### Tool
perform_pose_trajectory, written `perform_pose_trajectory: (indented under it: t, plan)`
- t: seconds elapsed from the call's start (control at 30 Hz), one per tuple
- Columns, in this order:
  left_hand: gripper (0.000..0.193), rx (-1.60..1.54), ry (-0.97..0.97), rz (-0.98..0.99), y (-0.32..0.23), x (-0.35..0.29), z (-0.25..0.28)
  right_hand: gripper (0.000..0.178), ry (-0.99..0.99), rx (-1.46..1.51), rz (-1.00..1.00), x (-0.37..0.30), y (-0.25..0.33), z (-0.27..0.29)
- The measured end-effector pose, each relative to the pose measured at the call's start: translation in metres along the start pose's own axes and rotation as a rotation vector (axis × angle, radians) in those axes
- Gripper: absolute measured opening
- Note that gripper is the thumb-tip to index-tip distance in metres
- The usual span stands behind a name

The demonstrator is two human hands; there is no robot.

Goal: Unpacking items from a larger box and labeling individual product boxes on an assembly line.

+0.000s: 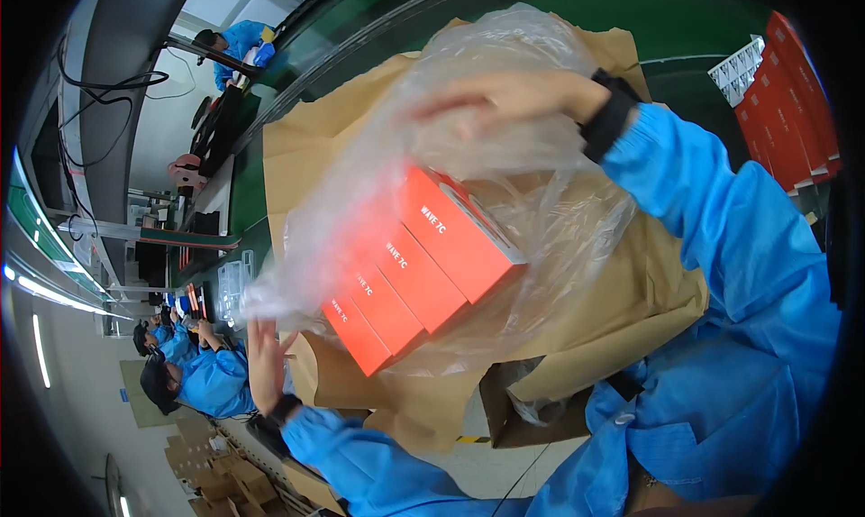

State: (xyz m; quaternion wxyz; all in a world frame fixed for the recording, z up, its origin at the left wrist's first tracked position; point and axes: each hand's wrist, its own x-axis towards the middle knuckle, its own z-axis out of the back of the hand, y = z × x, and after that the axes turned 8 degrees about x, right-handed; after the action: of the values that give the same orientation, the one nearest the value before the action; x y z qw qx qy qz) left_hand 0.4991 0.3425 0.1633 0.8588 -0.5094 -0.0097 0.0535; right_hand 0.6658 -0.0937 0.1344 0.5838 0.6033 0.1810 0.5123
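Several red-orange boxes lie side by side in a slanting, stepped row inside a clear plastic bag. Part of the film is smeared by motion over their left end. Brown kraft paper spreads out underneath. Across the upper part of the bag reaches my right hand, its blurred fingers stretched out and apart over the plastic. My left hand is at the bag's lower left edge, fingers extended and thumb apart, close to the film; whether it touches is unclear. Dark bands circle both wrists, below blue sleeves.
A stack of red boxes stands at the far right, beside a white printed sheet. Below the paper's near edge is an open brown carton with plastic inside. Co-workers in blue sit along the green bench at left; cartons are piled at lower left.
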Motion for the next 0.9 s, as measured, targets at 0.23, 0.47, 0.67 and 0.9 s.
perform_pose_trajectory:
  t: [0.23, 0.47, 0.67, 0.9]
  plan:
    - [0.059, 0.626, -0.091, 0.098, 0.072, 0.094, -0.051, 0.046, -0.299, -0.455, -0.413, -0.017, -0.198, 0.036]
    - [0.055, 0.505, -0.461, 0.124, 0.117, 0.067, -0.089, 0.033, -0.351, -0.800, -0.710, -0.026, -0.192, 0.003]
    - [0.053, -0.098, -0.398, 0.071, 0.049, 0.017, -0.114, 0.031, -0.666, -0.449, -0.013, -0.044, -0.088, -0.065]
    - [0.063, -0.595, -0.146, 0.156, 0.027, -0.059, -0.151, 0.063, -0.509, -0.152, -0.123, -0.035, -0.060, -0.145]
